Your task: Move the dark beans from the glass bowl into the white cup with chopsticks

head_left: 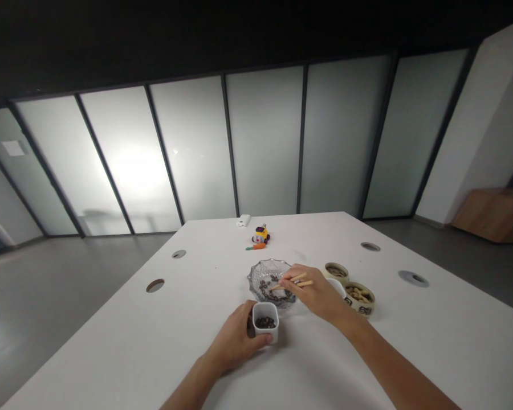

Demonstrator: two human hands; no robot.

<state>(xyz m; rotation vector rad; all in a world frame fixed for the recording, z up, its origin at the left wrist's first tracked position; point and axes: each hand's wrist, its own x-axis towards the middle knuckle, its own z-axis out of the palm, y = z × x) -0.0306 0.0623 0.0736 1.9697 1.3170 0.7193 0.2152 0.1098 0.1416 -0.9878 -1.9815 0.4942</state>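
My left hand (235,337) is wrapped round a small white square cup (265,309) near the front of the table. Dark brown beans (265,323) lie in the bottom of this cup. In my right hand (310,290) is a pair of wooden chopsticks (298,283), their tips down inside a clear glass bowl (256,267) just behind the cup. More dark beans (264,286) are scattered over the bowl's bottom. Whether the tips pinch a bean is too small to tell. My right hand hides the bowl's right side and part of a white bowl (337,286).
Right of my right hand stand a round pot of peanuts (359,297) and a similar pot (337,272) with dark contents. Farther back are a toy carrot (255,247), a yellow toy vehicle (261,234) and a white device (243,220). Round cable holes (155,285) pierce the white table (188,319).
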